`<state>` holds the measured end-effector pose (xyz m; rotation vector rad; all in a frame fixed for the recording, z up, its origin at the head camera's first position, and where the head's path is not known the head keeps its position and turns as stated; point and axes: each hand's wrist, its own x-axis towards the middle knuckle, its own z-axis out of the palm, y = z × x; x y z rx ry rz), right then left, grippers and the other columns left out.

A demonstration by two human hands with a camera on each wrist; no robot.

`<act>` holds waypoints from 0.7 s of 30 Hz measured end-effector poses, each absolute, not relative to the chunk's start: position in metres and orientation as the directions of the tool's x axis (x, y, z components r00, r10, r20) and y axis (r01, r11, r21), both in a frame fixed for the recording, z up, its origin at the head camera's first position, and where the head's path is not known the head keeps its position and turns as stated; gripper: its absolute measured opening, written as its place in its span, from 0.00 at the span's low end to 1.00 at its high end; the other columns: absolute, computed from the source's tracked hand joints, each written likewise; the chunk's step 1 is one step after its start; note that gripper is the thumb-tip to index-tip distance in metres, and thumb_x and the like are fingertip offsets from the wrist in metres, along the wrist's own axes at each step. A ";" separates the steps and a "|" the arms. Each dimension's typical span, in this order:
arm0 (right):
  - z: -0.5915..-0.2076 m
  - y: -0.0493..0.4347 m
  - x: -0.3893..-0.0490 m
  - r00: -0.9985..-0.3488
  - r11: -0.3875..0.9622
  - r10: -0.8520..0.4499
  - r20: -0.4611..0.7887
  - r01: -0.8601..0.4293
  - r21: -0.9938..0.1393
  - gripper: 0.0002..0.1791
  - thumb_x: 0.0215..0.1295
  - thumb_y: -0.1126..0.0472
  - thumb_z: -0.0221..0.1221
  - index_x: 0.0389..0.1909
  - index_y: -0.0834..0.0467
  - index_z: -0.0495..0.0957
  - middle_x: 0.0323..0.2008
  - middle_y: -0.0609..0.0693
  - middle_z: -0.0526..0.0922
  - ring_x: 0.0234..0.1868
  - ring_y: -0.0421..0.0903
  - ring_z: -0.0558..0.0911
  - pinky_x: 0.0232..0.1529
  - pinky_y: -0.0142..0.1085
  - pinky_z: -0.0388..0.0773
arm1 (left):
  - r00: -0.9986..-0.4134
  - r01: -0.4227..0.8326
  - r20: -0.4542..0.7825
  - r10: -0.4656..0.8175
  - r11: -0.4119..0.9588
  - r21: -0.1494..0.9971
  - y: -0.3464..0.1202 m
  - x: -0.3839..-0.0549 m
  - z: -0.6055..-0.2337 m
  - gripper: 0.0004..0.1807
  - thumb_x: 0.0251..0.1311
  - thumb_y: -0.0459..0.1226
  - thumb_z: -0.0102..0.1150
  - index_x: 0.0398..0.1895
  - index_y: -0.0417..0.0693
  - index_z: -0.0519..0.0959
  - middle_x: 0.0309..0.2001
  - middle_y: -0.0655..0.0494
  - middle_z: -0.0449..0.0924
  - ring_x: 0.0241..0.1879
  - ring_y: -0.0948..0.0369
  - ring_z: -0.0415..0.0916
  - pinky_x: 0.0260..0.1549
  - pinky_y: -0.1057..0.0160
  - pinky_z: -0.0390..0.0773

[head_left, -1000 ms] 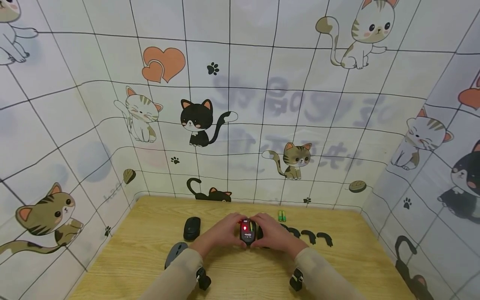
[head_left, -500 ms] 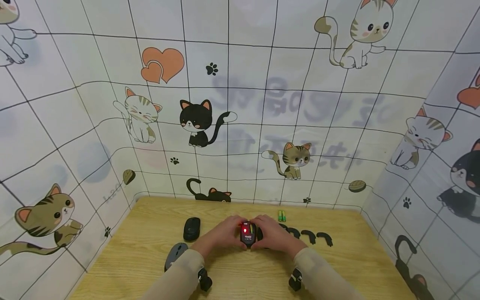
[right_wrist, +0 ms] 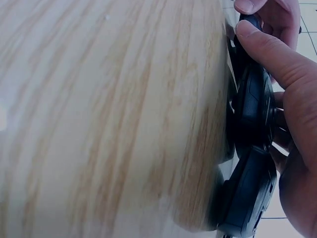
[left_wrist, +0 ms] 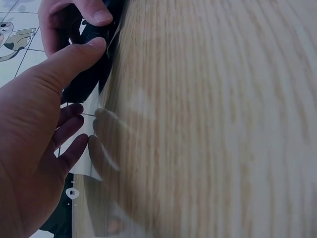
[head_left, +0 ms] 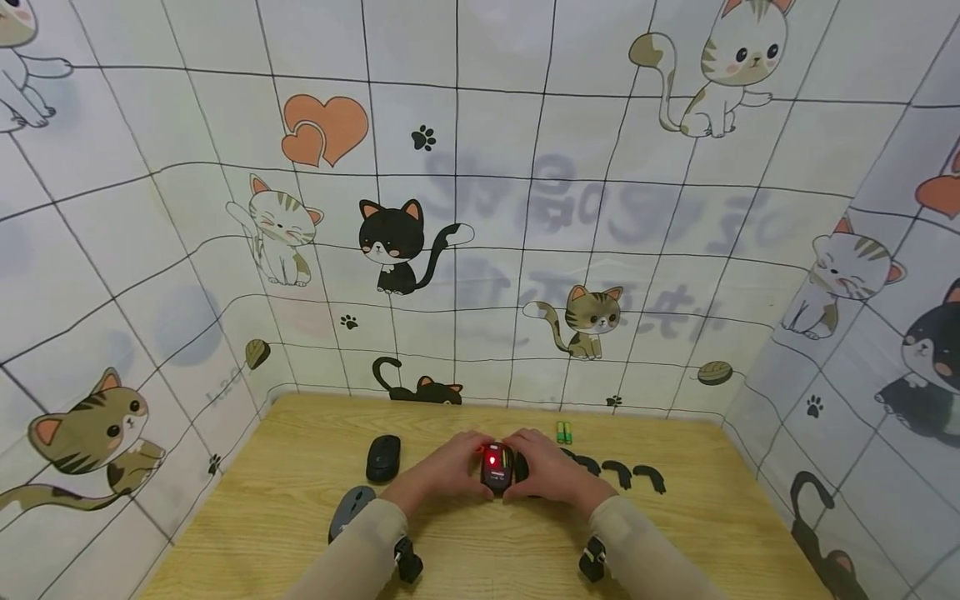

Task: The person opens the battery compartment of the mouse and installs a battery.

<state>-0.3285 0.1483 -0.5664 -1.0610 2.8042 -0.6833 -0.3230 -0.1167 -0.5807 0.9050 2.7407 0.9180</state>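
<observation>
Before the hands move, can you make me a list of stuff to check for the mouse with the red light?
1. Left hand and right hand both holding the mouse: ok.
2. Mouse's underside facing up in the head view: ok.
3. Red light shining: ok.
4. Two green batteries lying together on the table: ok.
5. Grey mouse fully in sight: not ok, the left sleeve hides part.
6. Mouse's battery fitted properly: cannot tell, too small.

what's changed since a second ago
Little: the lit mouse seems to have come slightly nearer, along with the left hand and right hand holding it. Nothing newly gripped or let go. Black mouse, grey mouse and batteries stayed put.
</observation>
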 end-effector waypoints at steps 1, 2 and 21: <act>-0.567 0.149 -0.328 -0.763 0.666 -0.640 0.093 -0.611 -0.428 0.52 0.57 0.30 0.80 0.75 0.54 0.77 0.67 0.46 0.78 0.69 0.49 0.76 0.69 0.54 0.79 | -0.818 0.501 0.077 0.570 0.640 0.583 -0.117 -0.323 -0.581 0.49 0.54 0.52 0.88 0.77 0.52 0.74 0.70 0.59 0.77 0.72 0.57 0.72 0.75 0.48 0.73; -0.567 0.151 -0.328 -0.766 0.667 -0.636 0.091 -0.606 -0.433 0.52 0.57 0.29 0.79 0.75 0.54 0.76 0.68 0.47 0.78 0.70 0.50 0.76 0.69 0.55 0.79 | -0.820 0.497 0.074 0.567 0.642 0.584 -0.117 -0.322 -0.582 0.50 0.55 0.53 0.88 0.78 0.52 0.73 0.71 0.59 0.76 0.72 0.57 0.72 0.75 0.48 0.73; -0.565 0.144 -0.317 -0.802 0.610 -0.565 0.196 -0.565 -0.555 0.42 0.66 0.33 0.75 0.72 0.53 0.78 0.70 0.50 0.76 0.72 0.54 0.74 0.67 0.60 0.78 | -0.838 0.485 0.087 0.539 0.662 0.571 -0.140 -0.305 -0.568 0.52 0.60 0.53 0.84 0.84 0.48 0.68 0.75 0.51 0.72 0.72 0.52 0.73 0.70 0.45 0.78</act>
